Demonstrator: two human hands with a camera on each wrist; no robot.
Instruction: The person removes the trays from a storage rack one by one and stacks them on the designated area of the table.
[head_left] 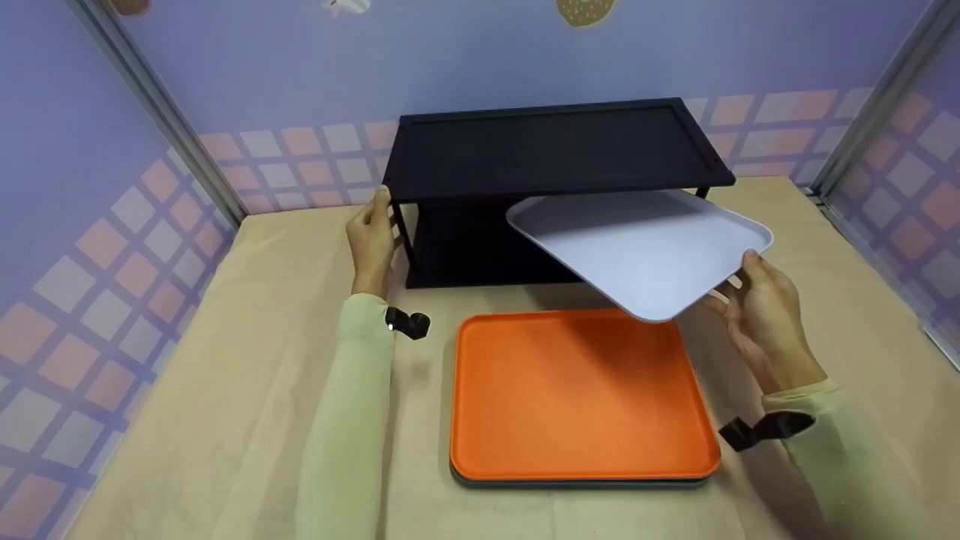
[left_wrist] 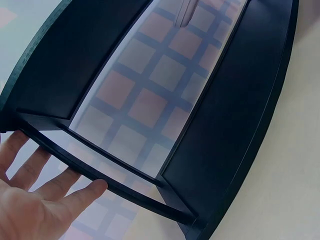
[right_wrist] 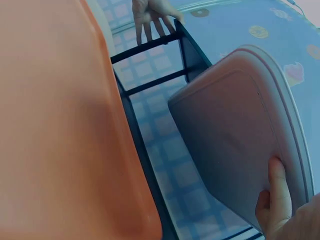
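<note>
The right hand (head_left: pixel 757 311) holds a white tray (head_left: pixel 645 247) by its near right edge, thumb on top and fingers curled under it. The tray is up in the air and tipped, with its far left end poking in under the top of the black shelf (head_left: pixel 555 146). It looks tipped like that so it can fit into the gap under the top board.

The left hand (head_left: pixel 373 236) rests on the left end of the shelf with its fingers straight, touching the frame. I think it is there to keep the shelf from sliding on the desk (head_left: pixel 225 405).

An orange tray (head_left: pixel 577 397) lies flat on the desk, near the person and in front of the shelf. A darker tray edge peeks out from under it, so it seems to sit on top of another one.

The head view shows both hands, the shelf and the trays all at once. The left wrist view shows the hand's fingers (left_wrist: pixel 75 192) spread flat along a thin black bar of the shelf, and you can see right through the frame to the checked wall behind. The right wrist view shows the thumb (right_wrist: pixel 279 187) pressed on the white tray's rim. It also shows the left hand far off, at the other end of the shelf.
</note>
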